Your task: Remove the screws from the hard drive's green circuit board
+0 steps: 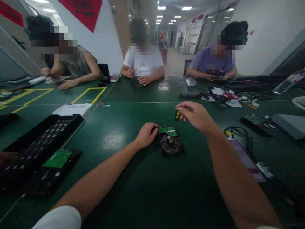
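Note:
A hard drive (171,144) lies on the green table in front of me, its green circuit board (168,130) facing up at the far end. My left hand (147,135) grips its upper left edge with curled fingers. Above the drive's far right corner, my right hand (194,115) pinches a short black-and-yellow screwdriver (178,115) held upright. The screwdriver's tip points down at the board, and I cannot tell whether it touches. Right of the drive lies a tiny dark piece (186,129), perhaps a screw.
At left are a long black tray (43,133) and another drive with a green board (58,159); a hand reaches in there. A phone (247,159), cables, a further drive (259,125) and a grey box (289,125) lie at right. Several people sit across the table.

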### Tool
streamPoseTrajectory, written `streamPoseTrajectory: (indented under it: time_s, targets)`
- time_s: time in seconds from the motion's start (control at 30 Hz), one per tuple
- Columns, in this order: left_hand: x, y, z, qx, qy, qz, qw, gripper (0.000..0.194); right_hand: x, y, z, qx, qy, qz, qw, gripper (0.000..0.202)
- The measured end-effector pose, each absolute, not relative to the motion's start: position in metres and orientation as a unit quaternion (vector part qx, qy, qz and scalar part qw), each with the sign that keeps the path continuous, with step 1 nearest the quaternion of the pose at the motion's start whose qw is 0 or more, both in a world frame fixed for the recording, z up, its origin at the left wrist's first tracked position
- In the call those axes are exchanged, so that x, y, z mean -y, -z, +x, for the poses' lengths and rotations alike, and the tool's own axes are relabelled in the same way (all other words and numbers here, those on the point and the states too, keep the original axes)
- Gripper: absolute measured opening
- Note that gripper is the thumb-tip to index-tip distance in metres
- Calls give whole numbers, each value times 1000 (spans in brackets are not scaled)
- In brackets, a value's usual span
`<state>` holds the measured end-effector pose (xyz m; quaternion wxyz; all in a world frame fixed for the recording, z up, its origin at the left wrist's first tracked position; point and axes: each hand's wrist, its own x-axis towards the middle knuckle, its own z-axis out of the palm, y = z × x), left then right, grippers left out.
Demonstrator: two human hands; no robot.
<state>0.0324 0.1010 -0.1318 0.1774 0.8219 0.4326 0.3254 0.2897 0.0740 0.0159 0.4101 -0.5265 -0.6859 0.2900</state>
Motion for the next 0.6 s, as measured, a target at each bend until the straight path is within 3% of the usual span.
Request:
streamPoseTrajectory:
  time_s: [0.2,0.6]
  targets:
    - [-100,130,32,-433,-319,825,175,20,-71,-17,293,675,-223,-582,394,22]
    - [-98,128,32,-426,-321,829,171,20,-71,-19,288,691,-253,-543,405,20]
